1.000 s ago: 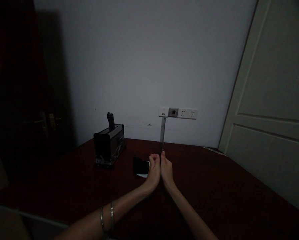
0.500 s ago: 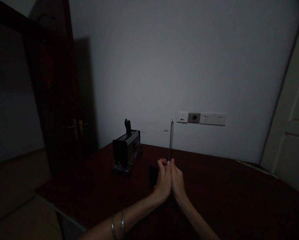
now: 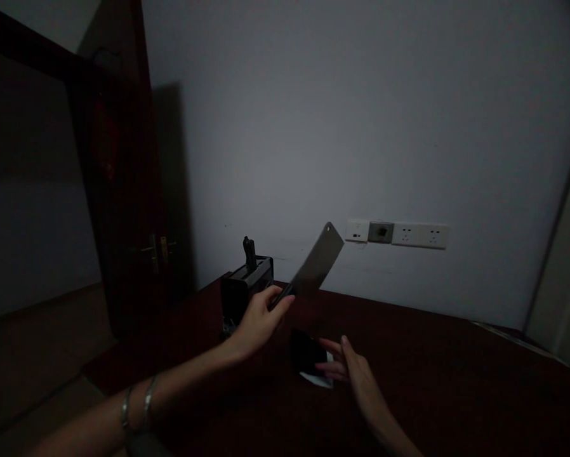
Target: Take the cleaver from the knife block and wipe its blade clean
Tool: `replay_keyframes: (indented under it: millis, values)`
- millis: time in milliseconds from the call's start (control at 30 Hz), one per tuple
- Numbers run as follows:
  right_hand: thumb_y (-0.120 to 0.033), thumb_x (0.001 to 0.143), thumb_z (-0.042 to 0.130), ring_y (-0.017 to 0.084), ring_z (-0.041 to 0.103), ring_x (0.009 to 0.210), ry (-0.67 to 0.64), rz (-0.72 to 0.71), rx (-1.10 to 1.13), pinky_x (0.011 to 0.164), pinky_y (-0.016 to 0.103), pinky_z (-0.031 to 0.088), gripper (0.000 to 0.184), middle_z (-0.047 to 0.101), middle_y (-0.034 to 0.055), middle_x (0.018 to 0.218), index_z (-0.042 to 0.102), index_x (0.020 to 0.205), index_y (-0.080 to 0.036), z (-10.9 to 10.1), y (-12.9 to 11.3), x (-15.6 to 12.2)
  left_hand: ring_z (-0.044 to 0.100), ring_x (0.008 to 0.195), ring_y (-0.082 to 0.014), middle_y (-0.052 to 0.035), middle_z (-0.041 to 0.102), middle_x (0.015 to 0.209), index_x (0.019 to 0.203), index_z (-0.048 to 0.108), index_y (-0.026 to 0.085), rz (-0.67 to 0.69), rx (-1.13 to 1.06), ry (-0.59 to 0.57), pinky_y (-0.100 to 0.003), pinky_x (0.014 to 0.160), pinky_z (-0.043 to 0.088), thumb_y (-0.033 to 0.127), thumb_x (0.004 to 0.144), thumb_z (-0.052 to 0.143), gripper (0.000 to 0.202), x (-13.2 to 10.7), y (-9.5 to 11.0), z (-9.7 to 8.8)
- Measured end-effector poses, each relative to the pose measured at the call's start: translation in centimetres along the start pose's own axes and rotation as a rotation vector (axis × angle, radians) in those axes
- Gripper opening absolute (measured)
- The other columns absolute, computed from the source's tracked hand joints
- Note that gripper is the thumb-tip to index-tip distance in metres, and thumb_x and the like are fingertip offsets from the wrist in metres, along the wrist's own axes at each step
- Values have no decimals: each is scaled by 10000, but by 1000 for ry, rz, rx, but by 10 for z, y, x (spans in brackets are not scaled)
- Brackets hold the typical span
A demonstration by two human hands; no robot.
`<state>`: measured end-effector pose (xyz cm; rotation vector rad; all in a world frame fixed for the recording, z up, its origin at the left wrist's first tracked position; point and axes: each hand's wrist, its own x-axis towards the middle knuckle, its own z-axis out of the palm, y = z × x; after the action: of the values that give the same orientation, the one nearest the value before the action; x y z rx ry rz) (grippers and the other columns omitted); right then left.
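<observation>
My left hand, closed around a dark handle, holds up a cleaver. Its broad metal blade tilts up to the right and has a small hole near the tip. My right hand is lower down with its fingers apart, beside a black flat-looking object. Whether the fingertips touch that object is hard to tell. A white piece, perhaps paper, shows under its lower edge. Behind my left hand stands a knife block with dark handles sticking out of its top.
The dark red table runs back to a pale wall with sockets. A dark door stands at the left. A thin strip lies along the table's far right edge. The room is dim.
My hands, pressed together around the cleaver's handle before, have separated. The left carried the cleaver left and tilted its blade rightward; the right dropped beside the black object. The view shifted slightly.
</observation>
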<state>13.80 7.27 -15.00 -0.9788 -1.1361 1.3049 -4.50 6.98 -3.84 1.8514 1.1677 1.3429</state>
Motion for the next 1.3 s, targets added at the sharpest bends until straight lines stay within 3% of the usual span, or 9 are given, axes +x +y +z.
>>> replay_keyframes:
  millis: [133,267,400,600,833,933,1133,1233,1300]
  values:
    - [-691,657,455,261,658,722,49,60,-34,682,383,499,654,642,182,1027,666,905,-123,-42,13,13,450,424,-76,23,513,514,692,619,121,-77,139,-171,-151,377,308,354,705,594,234,4,56,-69]
    - [-681,653,461,264,658,711,95,115,-75,630,373,503,623,615,198,1080,657,871,-131,-74,26,28,439,351,-46,44,487,457,687,622,68,-303,281,-174,-109,359,271,263,754,519,230,11,110,-126]
    - [-604,720,422,250,659,674,87,219,-75,619,372,497,542,638,191,1031,629,891,-133,-90,42,43,425,369,0,36,503,511,721,582,10,-412,532,-462,-127,450,337,301,830,377,372,29,156,-173]
    - [-498,773,354,225,654,625,59,349,-66,585,329,487,473,677,173,904,604,879,-111,-103,65,61,471,375,-67,14,528,527,612,576,117,-616,805,-667,-143,380,332,535,721,496,439,68,201,-226]
    - [-590,672,442,225,644,607,28,333,-133,573,330,492,524,689,149,792,638,812,-125,-113,77,65,480,360,-80,-8,551,520,642,602,100,-766,938,-876,-145,358,322,504,742,511,426,136,206,-261]
    - [-602,634,486,226,640,599,23,303,-135,571,335,499,527,689,136,746,644,799,-127,-115,80,63,476,349,-96,-20,563,506,764,636,63,-848,1022,-940,-156,346,321,532,693,557,481,167,200,-262]
    - [-631,593,505,216,626,546,53,280,-128,517,317,493,551,675,121,659,649,762,-127,-117,82,64,434,368,-81,-26,541,497,700,643,32,-879,1151,-977,-166,362,293,622,609,588,600,217,177,-262]
    - [-617,587,522,218,629,543,29,327,-152,499,307,492,523,659,118,637,644,737,-130,-118,81,67,403,383,-63,-28,546,506,842,655,15,-812,1212,-1047,-162,389,283,686,624,521,718,237,164,-264]
    - [-624,595,516,220,629,538,23,348,-159,475,298,487,520,645,115,613,640,720,-135,-118,83,68,393,407,-58,-30,531,472,792,672,21,-571,1312,-1057,-161,415,286,705,612,516,725,249,156,-263]
